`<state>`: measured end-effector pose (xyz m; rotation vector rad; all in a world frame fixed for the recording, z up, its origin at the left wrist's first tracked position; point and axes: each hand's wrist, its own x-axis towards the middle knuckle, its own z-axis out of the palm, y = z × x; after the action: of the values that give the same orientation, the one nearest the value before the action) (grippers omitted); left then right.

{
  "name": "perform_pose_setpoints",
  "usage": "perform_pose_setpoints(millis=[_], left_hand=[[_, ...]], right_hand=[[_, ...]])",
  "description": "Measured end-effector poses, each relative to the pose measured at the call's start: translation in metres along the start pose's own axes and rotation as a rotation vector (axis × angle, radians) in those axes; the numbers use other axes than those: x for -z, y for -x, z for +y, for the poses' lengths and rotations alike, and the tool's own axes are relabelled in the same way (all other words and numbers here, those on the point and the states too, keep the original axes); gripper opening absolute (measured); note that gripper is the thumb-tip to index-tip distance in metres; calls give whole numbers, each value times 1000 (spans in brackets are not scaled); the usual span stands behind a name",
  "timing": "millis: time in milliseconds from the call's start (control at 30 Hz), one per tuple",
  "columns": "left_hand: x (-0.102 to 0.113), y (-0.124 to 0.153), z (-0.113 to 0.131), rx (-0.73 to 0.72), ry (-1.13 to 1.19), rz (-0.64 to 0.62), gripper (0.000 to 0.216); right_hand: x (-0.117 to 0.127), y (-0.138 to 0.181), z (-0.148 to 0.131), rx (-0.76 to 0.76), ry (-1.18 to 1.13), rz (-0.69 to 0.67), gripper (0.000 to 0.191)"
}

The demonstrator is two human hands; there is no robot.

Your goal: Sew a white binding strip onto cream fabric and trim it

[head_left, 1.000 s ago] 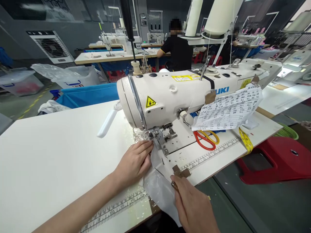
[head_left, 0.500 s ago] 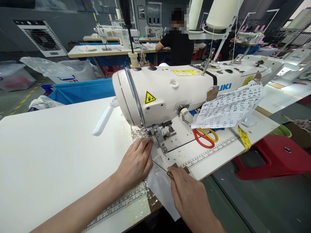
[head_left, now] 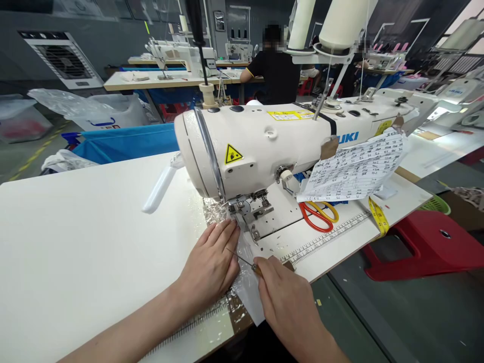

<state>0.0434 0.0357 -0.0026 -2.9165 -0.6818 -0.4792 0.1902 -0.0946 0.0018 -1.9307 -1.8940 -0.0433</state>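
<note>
My left hand [head_left: 212,262] lies flat with its fingers stretched out, pressing a clear plastic piece [head_left: 247,290] onto the table just in front of the presser foot [head_left: 242,212] of a white sewing machine [head_left: 272,146]. My right hand [head_left: 283,297] is closed in a pinch on a thin awl [head_left: 245,262] with a brown handle. The awl's metal tip points left toward my left fingertips. The plastic piece hangs over the table's front edge between my hands.
Red and yellow scissors [head_left: 319,214], a taped paper sheet [head_left: 355,171] and a yellow tape measure [head_left: 380,217] lie right of the needle. A red stool [head_left: 427,247] stands at the right. A blue bin [head_left: 124,143] sits behind the table. A person in black [head_left: 276,70] works further back.
My right hand has moved left and up with the awl, closer to my left hand. The plastic piece has been fed further toward the presser foot.
</note>
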Motion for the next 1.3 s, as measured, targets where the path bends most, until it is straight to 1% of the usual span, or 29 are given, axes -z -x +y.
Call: perform_pose_setpoints(millis=[233,367,500,700,833,1000,1100,1200,1300], left_hand=[[2,1,-1,-1,50,15,48],[-1,-1,-5,2,57,14,48],[-4,-2,-10,-4,53,41,47],[-3,-6,-13,59,-1,41,42],[-4,-7,-20,43,-20,25,42],[-3,-7,-28,18,-85,34,40],[-1,-6,-22,28,-63,43,39],[0,-3,-11,4,1,36,41],[-2,-1,-4,-14,4,41,43]], right_hand=[[-3,-6,-1,6,8,3,28],[-6,-11,-1,12,0,2,28],[-9,-17,-3,-10,42,-8,27],[-14,-27,-7,-37,71,-48,25],[-15,-28,-7,-56,7,-14,27],[-10,-20,-9,-41,-129,25,30],[-9,-14,-9,-36,-122,44,30],[-9,-9,-9,-39,-108,44,31],[-7,-5,-7,-45,-107,36,32]])
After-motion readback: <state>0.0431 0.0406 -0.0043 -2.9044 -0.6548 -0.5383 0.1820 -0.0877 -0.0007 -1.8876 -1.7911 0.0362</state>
